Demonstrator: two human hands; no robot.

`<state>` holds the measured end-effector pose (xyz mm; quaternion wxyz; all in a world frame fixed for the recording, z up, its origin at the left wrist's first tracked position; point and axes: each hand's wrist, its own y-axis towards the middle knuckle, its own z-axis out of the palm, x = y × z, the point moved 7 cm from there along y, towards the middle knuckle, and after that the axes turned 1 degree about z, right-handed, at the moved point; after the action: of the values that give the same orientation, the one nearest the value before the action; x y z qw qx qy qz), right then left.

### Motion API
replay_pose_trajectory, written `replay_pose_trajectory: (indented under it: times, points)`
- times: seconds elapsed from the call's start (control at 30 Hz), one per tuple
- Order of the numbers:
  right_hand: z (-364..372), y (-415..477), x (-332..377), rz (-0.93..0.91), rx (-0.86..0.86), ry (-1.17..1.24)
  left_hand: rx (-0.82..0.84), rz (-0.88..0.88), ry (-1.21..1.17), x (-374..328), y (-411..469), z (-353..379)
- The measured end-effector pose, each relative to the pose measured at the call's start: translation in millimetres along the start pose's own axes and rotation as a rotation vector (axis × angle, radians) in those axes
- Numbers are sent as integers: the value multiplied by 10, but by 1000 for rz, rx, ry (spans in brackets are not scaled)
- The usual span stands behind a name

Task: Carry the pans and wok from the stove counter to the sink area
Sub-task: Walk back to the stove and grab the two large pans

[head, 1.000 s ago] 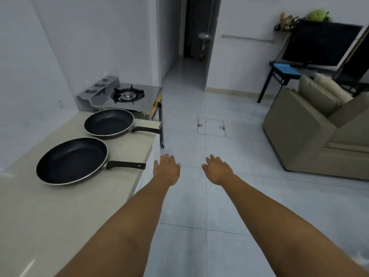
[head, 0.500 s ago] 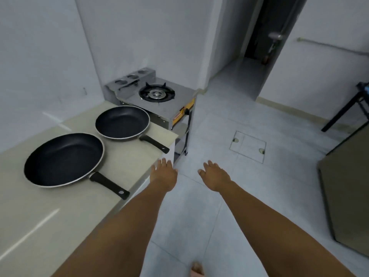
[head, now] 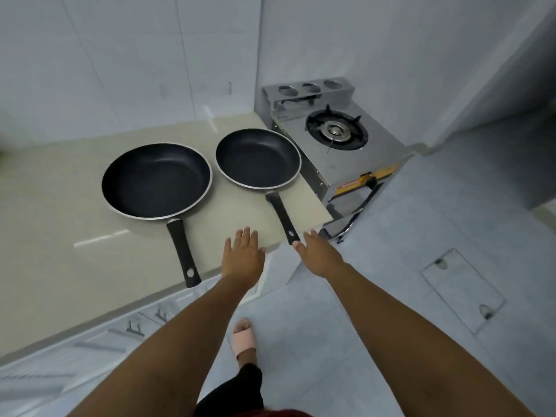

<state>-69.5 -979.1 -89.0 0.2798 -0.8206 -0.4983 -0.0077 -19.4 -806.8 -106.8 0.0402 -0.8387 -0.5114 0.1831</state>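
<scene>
Showing two black non-stick pans on a beige worktop [head: 60, 224], head view. Larger pan [head: 156, 180] sits toward the middle of the worktop; its handle [head: 183, 254] runs to the front edge, w/ the end overhanging slightly. Smaller pan [head: 258, 158] sits just beside it, near the worktop's right end, rims close but apart; its handle [head: 282, 218] points at the front-right corner, tip just past the edge. Both pans upright and empty.

Left hand [head: 243, 257]: grip released, palm down, fingers extended together, hovering over the front edge btwn the two handles; touching neither. Right hand [head: 320, 254]: grip likewise released, fingers extended, just beside the tip of the smaller pan's handle; whether the thumb touches the tip cannot be told, but nothing is grasped.

Beyond the worktop's right end stands a stainless single-burner gas stove [head: 337, 133], set lower than the worktop, w/ a three-hole metal rack [head: 310, 88] at its back and a yellow strip along its front. White tiled wall [head: 120, 55] behind worktop. Below the front edge, white cabinet fronts [head: 90, 341] w/ small metal handles. Grey tiled floor [head: 391, 236] at right carries a square hatch [head: 463, 290]. One foot in a pink slipper [head: 245, 338] shows btwn the forearms.
</scene>
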Motion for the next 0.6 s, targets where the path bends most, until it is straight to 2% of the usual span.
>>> replay_pose_trajectory:
  times: [0.17, 0.33, 0.47, 0.6]
  points:
    - [59, 644, 317, -49, 43, 28, -59, -226, 3, 605, 317, 17]
    - [71, 1083, 515, 43, -22, 265, -142, -489, -18, 1095, 283, 42]
    - [114, 1344, 517, 137, -22, 474, -216, -657, -160, 1281, 139, 35]
    - [200, 1555, 431, 270, 131, 748, -398, -704, -441, 1340, 98, -46]
